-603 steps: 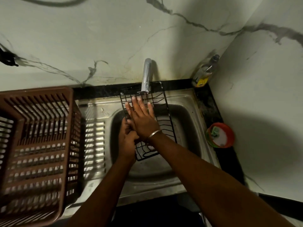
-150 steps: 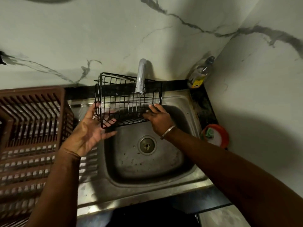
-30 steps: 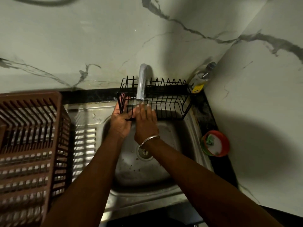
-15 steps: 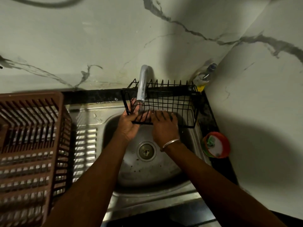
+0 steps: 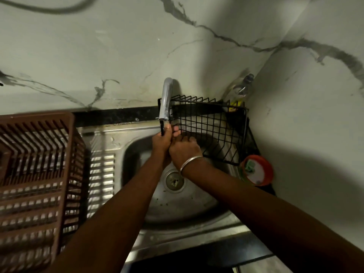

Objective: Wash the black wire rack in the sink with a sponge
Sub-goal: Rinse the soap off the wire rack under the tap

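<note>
Both hands on black wire rack (image 5: pixel 208 131) under tap (image 5: pixel 165 99): left hand (image 5: pixel 162 139) fingers clamp corner steady, right hand (image 5: pixel 184 149) rubs wires, grip unclear.

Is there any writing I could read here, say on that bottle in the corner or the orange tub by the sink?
No text can be read anywhere in this view.
bottle: it has a yellow label, but any print on it is too blurred and dark to make out.
orange tub: no lettering visible.
brown plastic basket, tap and black wire rack: no markings visible.
</note>
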